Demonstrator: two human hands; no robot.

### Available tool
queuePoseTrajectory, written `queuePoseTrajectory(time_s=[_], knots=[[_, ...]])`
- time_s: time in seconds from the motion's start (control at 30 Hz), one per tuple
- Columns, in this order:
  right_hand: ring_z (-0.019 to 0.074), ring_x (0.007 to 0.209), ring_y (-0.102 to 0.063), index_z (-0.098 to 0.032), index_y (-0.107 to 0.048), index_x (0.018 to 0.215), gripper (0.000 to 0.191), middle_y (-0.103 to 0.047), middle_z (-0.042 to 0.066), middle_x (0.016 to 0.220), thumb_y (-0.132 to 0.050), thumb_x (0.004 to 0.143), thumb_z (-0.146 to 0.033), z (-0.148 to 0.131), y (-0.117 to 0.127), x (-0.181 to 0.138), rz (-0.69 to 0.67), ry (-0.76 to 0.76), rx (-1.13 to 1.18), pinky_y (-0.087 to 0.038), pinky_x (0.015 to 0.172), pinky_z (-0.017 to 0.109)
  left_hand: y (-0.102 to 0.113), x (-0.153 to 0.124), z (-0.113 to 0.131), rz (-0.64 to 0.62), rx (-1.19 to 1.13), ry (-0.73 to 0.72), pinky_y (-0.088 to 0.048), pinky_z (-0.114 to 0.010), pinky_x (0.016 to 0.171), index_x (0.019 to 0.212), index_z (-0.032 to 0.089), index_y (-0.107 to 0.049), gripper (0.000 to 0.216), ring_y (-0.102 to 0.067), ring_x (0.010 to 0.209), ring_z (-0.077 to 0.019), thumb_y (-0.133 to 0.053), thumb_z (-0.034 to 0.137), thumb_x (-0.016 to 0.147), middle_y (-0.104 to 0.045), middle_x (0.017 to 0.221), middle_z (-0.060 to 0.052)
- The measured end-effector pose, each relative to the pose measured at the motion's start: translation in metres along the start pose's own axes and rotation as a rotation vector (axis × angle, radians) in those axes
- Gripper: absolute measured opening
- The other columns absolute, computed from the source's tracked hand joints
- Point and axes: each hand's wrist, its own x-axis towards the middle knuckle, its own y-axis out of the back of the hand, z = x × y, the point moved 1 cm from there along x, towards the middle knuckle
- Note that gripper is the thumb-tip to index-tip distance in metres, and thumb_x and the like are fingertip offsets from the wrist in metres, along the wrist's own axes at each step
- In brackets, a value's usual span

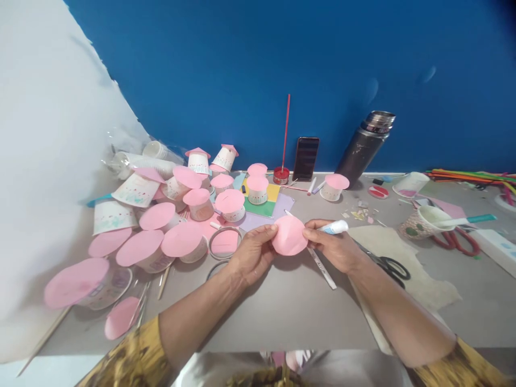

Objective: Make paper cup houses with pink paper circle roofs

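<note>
While both forearms reach forward from the lower corners and angle inward, the left hand (252,252) and the right hand (336,247) meet over the middle of the grey table (282,306). Between them is one pink paper disc (289,235), held just above the tabletop with its flat face turned towards the camera. The left hand pinches its left edge with thumb and fingertips; the right hand pinches its right edge. The right hand also grips one white tube (332,228), whose long axis runs left to right, its far end pointing right. To the left stand well over a dozen pink-topped cups (230,205), too crowded to count exactly. Two pairs of scissors lie to the right, black-handled scissors (389,265) and red-handled scissors (459,242). One flask (365,148) and one phone (306,158) lean against the blue wall.
</note>
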Motion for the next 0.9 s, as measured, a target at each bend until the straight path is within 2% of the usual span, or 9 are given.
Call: queuePoseTrajectory(time_s=[0.17,0.3,0.37,0.43,0.53,0.6,0.7,0.83,0.9], knots=[[0.0107,0.054,-0.043,-0.018,-0.071,0.077,0.042,-0.057,-0.002,0.061,-0.087,0.066,-0.056,-0.007,0.007,0.003,0.121,0.018,-0.096,-0.037,0.052,0.028,0.006,0.006,0.0,0.057,0.284,-0.013,-0.054,-0.03,0.069,0.074,0.014,-0.067,0.028,-0.061,0.068,-0.0145,-0.085,0.034,0.066,-0.065,0.073,-0.003],[0.0088,0.049,-0.043,-0.021,-0.069,0.096,0.052,-0.059,-0.005,0.064,-0.094,0.057,-0.044,-0.012,0.014,0.005,0.174,-0.018,-0.071,-0.039,0.049,0.027,0.009,0.008,0.0,0.097,0.544,-0.06,-0.049,-0.031,0.065,0.078,0.012,-0.071,0.017,-0.057,0.064,-0.0155,-0.079,0.02,0.065,-0.063,0.07,-0.004],[0.0083,0.048,-0.043,-0.02,-0.069,0.098,0.052,-0.056,-0.006,0.062,-0.094,0.057,-0.043,-0.013,0.014,0.005,0.14,-0.044,-0.058,-0.042,0.05,0.028,0.009,0.005,0.002,0.144,0.644,-0.174,-0.05,-0.034,0.079,0.085,0.014,-0.073,0.022,-0.061,0.079,-0.019,-0.077,0.013,0.064,-0.067,0.082,-0.005],[0.008,0.047,-0.04,-0.019,-0.07,0.097,0.053,-0.05,-0.008,0.057,-0.094,0.059,-0.048,-0.012,0.012,0.005,0.093,-0.063,-0.042,-0.045,0.051,0.029,0.007,0.002,0.006,0.171,0.835,-0.385,-0.047,-0.038,0.097,0.095,0.016,-0.073,0.028,-0.061,0.101,-0.0234,-0.073,0.01,0.068,-0.069,0.102,-0.008],[0.0072,0.047,-0.036,-0.016,-0.07,0.091,0.055,-0.044,-0.008,0.054,-0.091,0.063,-0.059,-0.011,0.011,0.006,0.036,-0.049,-0.027,-0.043,0.05,0.028,0.004,-0.003,0.008,0.144,1.215,-0.701,-0.043,-0.042,0.104,0.107,0.016,-0.071,0.028,-0.058,0.116,-0.028,-0.062,0.013,0.08,-0.068,0.116,-0.013],[0.0063,0.046,-0.033,-0.015,-0.069,0.086,0.057,-0.04,-0.009,0.054,-0.089,0.063,-0.063,-0.008,0.013,0.008,0.056,-0.038,-0.024,-0.034,0.045,0.025,0.001,-0.006,0.005,0.055,1.344,-0.75,-0.046,-0.041,0.098,0.106,0.017,-0.071,0.024,-0.062,0.107,-0.0273,-0.056,0.017,0.087,-0.071,0.108,-0.012],[0.0054,0.046,-0.029,-0.015,-0.068,0.084,0.057,-0.034,-0.009,0.055,-0.088,0.064,-0.066,-0.005,0.02,0.013,0.133,-0.021,-0.004,-0.021,0.042,0.023,-0.012,-0.023,-0.001,-0.214,1.407,-0.681,-0.049,-0.035,0.085,0.091,0.021,-0.072,0.022,-0.066,0.088,-0.0234,-0.051,0.018,0.091,-0.073,0.091,-0.009],[0.0055,0.045,-0.024,-0.017,-0.068,0.085,0.06,-0.034,-0.009,0.057,-0.078,0.069,-0.074,-0.003,0.025,0.019,0.209,0.059,0.037,-0.019,0.042,0.024,-0.034,-0.076,0.0,-0.714,1.657,-0.585,-0.05,-0.035,0.076,0.077,0.025,-0.072,0.015,-0.064,0.073,-0.0236,-0.064,0.02,0.088,-0.07,0.074,-0.007],[0.0063,0.045,-0.025,-0.018,-0.068,0.084,0.061,-0.034,-0.008,0.057,-0.074,0.07,-0.077,-0.004,0.026,0.02,0.236,0.084,0.028,-0.02,0.041,0.024,-0.032,-0.103,0.005,-0.803,1.712,-0.567,-0.051,-0.034,0.076,0.084,0.027,-0.073,0.021,-0.065,0.074,-0.0222,-0.057,0.02,0.095,-0.072,0.075,-0.006]])
